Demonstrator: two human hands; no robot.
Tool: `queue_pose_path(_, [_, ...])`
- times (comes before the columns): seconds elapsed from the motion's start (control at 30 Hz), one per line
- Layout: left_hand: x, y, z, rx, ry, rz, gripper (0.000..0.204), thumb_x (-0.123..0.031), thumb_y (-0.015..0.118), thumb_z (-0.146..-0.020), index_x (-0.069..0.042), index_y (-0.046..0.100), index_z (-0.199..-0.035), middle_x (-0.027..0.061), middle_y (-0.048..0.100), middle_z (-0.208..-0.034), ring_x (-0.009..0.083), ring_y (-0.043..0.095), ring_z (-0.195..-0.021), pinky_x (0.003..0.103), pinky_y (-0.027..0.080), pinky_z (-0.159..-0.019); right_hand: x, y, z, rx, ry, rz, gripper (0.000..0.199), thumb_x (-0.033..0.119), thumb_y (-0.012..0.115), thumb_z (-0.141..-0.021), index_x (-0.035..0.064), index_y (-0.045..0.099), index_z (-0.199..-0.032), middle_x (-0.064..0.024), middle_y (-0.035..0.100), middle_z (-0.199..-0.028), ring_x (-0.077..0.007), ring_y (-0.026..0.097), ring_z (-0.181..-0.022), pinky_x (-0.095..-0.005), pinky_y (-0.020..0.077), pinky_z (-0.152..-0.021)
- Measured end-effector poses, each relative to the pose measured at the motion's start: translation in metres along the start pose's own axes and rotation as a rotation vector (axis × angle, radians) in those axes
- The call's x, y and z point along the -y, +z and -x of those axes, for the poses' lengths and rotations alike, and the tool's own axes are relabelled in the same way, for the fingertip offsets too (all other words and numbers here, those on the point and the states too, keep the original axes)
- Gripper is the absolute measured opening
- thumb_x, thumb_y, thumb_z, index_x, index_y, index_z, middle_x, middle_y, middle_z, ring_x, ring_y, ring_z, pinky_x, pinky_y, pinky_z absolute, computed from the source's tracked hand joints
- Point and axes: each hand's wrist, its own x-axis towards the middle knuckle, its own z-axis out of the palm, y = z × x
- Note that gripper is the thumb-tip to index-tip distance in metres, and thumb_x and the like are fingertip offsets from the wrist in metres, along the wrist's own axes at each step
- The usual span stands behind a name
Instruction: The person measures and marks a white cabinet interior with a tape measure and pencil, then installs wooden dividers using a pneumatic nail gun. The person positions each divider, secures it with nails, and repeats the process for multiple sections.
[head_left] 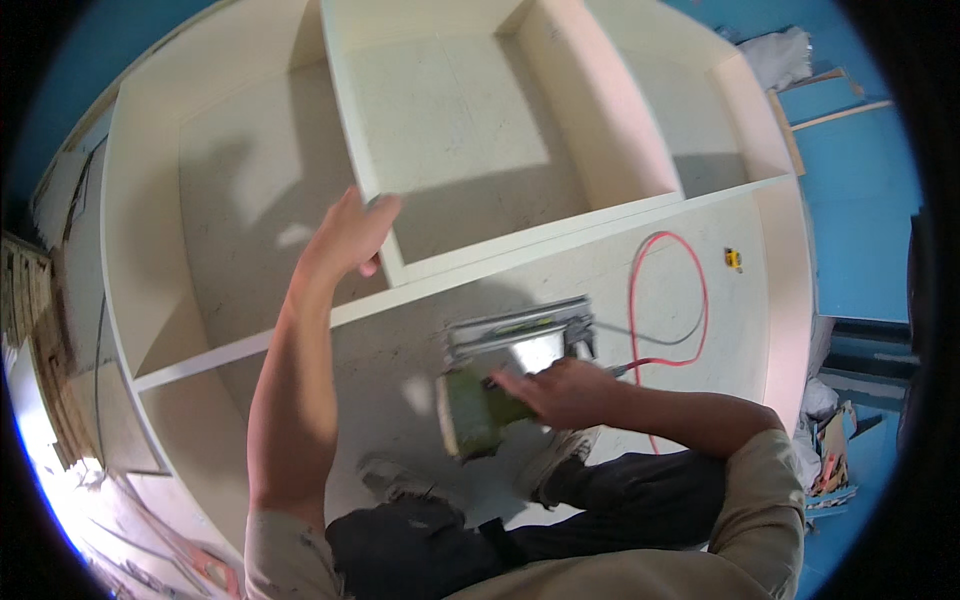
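My left hand (352, 232) is closed round the front end of an upright cream divider panel (350, 130), close to where it meets a long cross board (540, 238). The panel is part of a large cabinet frame. Lower and to the right, my right hand (572, 392) grips the handle of a nail gun (470, 408). The gun has a green body and a long grey magazine, and it is slightly blurred. It is held above the floor of the frame's front compartment, apart from the boards. A red air hose (706, 290) runs from its handle end.
A small yellow tape measure (733, 259) lies inside the frame at the right. My shoes (405, 480) stand within the front compartment. Boards and scraps (832, 450) lie beyond the right side, with a plastic bag (778, 58) at the back right. Timber strips (45, 350) lie at the left.
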Motion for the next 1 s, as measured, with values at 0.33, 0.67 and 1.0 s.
queue_pose_path(0.33, [0.008, 0.019, -0.001, -0.265, 0.022, -0.084, 0.049, -0.037, 0.049, -0.094, 0.009, 0.060, -0.109, 0.0127, 0.059, -0.072, 0.0206, 0.056, -0.054, 0.037, 0.047, -0.049, -0.008, 0.018, -0.009, -0.218, -0.222, 0.271, 0.065, 0.023, 0.058, -0.095, 0.0008, 0.033, -0.151, -0.0092, 0.065, -0.080, -0.0213, 0.068, -0.062, -0.0345, 0.0535, -0.052])
queue_pose_path(0.67, [0.040, 0.029, -0.014, -0.457, 0.210, -0.239, 0.056, -0.039, 0.052, -0.094, 0.013, 0.061, -0.112, 0.0298, 0.067, -0.088, 0.0390, 0.067, -0.089, 0.049, 0.049, -0.085, -0.017, 0.036, -0.018, -0.443, -0.268, 0.255, 0.061, 0.021, 0.055, -0.095, -0.0007, 0.036, -0.149, -0.0130, 0.066, -0.085, -0.0232, 0.066, -0.066, -0.0347, 0.0518, -0.052])
queue_pose_path(1.0, [0.024, 0.031, 0.003, -0.423, 0.100, -0.251, 0.066, -0.044, 0.048, -0.092, 0.010, 0.055, -0.129, 0.0367, 0.062, -0.120, 0.0483, 0.059, -0.118, 0.049, 0.045, -0.104, -0.013, 0.032, -0.021, -0.448, -0.228, 0.252, 0.063, 0.019, 0.059, -0.093, 0.0032, 0.038, -0.150, -0.0096, 0.065, -0.073, -0.0188, 0.064, -0.054, -0.0354, 0.0504, -0.043])
